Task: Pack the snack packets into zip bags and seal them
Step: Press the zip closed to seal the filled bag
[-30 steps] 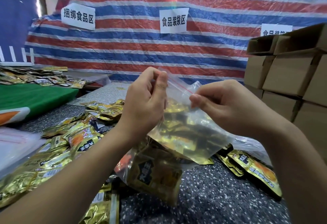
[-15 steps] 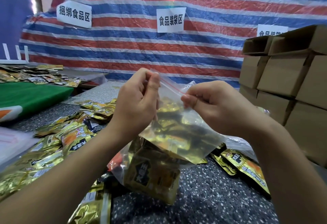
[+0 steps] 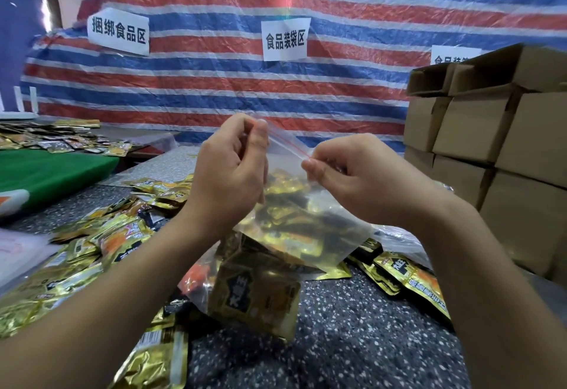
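Observation:
A clear zip bag (image 3: 294, 216) full of gold snack packets hangs above the table between both hands. Its top edge carries a red zip strip (image 3: 288, 143). My left hand (image 3: 233, 167) pinches the strip at its left end, thumb against fingertips. Further right along the strip, my right hand (image 3: 346, 173) pinches it too. Below the held bag lies another filled clear bag (image 3: 254, 293) on the table. Loose gold and orange snack packets (image 3: 101, 241) are heaped to the left, and a few more snack packets (image 3: 408, 278) lie to the right.
The tabletop (image 3: 352, 327) is dark speckled stone. Stacked cardboard boxes (image 3: 491, 130) stand at the right. A green surface (image 3: 46, 170) with more packets (image 3: 52, 140) behind it lies at the far left. A striped tarp (image 3: 276, 81) with paper signs hangs behind.
The view has shifted slightly. Both hands keep their pinch on the bag's top, and the gap between them along the zip strip looks a little wider.

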Tool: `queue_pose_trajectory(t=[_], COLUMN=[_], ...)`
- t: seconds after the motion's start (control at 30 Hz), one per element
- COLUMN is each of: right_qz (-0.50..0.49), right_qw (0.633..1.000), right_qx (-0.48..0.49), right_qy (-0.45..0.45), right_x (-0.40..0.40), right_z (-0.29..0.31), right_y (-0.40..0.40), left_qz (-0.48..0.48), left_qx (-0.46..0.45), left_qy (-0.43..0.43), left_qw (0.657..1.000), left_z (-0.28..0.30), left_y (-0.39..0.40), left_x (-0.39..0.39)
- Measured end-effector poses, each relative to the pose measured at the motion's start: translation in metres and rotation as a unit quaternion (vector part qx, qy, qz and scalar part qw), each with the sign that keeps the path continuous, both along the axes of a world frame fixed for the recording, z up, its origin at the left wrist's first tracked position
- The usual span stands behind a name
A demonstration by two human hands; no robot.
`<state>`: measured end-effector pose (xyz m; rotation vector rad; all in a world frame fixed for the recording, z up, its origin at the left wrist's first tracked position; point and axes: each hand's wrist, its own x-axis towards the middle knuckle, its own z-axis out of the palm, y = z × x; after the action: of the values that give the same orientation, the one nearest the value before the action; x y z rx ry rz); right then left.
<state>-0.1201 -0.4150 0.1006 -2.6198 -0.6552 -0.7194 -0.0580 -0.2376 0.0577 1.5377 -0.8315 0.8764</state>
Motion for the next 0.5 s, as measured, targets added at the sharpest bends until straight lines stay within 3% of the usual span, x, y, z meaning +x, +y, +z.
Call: queue_pose_trajectory(t=[0.33,0.5], right_qz=[0.008,0.053], right_qw=[1.000,0.995], right_qx=[0.010,0.078], right_qy=[-0.013,-0.016], right_x=[0.0051,0.0021], right_z=[0.0009,0.0028], right_y=[-0.0040,-0.0030], left_qz=[0.005,-0.073], left_qx=[0.013,0.009], left_qy=[-0.014,0.012], left_qw=[1.000,0.997], left_z=[0.0016,0.0007], left_y=[0.0052,0.0041], left_x=[0.0034,0.0054])
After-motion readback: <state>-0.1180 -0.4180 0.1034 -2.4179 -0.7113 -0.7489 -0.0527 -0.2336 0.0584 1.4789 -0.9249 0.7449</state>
